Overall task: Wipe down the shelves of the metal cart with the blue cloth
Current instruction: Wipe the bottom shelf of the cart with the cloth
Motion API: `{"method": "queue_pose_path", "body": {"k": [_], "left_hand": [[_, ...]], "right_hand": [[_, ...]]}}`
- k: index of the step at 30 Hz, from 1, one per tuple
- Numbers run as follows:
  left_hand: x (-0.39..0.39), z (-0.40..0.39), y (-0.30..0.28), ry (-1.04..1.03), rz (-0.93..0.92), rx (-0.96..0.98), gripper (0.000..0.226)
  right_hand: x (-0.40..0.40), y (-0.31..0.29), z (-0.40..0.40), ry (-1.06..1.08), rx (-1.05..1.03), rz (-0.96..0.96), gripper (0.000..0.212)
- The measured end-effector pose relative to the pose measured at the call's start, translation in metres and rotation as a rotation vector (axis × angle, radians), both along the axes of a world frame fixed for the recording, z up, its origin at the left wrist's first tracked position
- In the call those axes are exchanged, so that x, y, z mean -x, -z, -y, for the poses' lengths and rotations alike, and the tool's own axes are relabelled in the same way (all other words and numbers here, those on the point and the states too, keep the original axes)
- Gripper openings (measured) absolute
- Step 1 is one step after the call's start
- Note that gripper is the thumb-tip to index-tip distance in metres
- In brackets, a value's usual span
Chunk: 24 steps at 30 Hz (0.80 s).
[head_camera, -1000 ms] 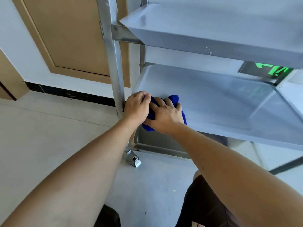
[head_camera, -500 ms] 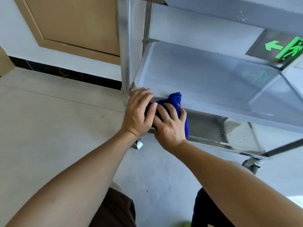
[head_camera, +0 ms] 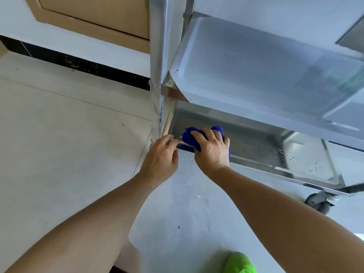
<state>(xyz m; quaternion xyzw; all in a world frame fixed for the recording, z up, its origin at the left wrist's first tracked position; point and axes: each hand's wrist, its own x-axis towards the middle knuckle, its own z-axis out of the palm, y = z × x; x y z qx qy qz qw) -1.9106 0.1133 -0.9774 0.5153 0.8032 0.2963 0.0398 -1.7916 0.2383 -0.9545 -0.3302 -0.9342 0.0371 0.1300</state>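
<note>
The metal cart's bottom shelf (head_camera: 256,148) is a shallow steel tray with water drops towards its right end. The blue cloth (head_camera: 189,135) lies bunched over that tray's front left corner. My right hand (head_camera: 211,149) lies flat on top of the cloth and presses it onto the front rim. My left hand (head_camera: 160,156) is just to its left at the corner post, its fingertips pinched on the cloth's left edge. The middle shelf (head_camera: 256,62) juts out above, covered in pale film.
The cart's film-wrapped front left post (head_camera: 157,56) rises right beside my left hand. A caster wheel (head_camera: 319,201) sits under the tray's right end. A green shoe (head_camera: 240,263) shows at the bottom. A wooden door (head_camera: 98,12) and black baseboard (head_camera: 69,60) stand behind, grey floor around.
Both hands and the cloth have come down from the middle shelf's front left edge to the bottom tray's corner. My view has tipped lower, and my left hand has slid off the cloth's top.
</note>
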Motion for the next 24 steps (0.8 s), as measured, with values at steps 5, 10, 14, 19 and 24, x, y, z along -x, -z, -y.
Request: {"method": "queue_pose_path", "body": {"k": [5, 10, 14, 19, 24], "left_hand": [[0.000, -0.025, 0.025, -0.039, 0.031, -0.123, 0.032], [0.005, -0.055, 0.042, -0.152, 0.094, -0.151, 0.035], [0.016, -0.074, 0.050, -0.257, 0.151, -0.173, 0.037], [0.016, -0.082, 0.062, -0.271, 0.104, -0.182, 0.035], [0.015, -0.092, 0.068, -0.289, -0.112, -0.050, 0.035]], "right_hand": [[0.025, 0.053, -0.011, 0.054, 0.176, 0.263, 0.060], [0.036, 0.080, -0.029, 0.013, 0.109, 0.266, 0.062], [0.062, 0.081, -0.056, 0.081, 0.172, 0.284, 0.069], [0.092, 0.080, -0.091, 0.137, 0.162, 0.282, 0.078], [0.121, 0.079, -0.130, 0.195, 0.169, 0.242, 0.076]]}}
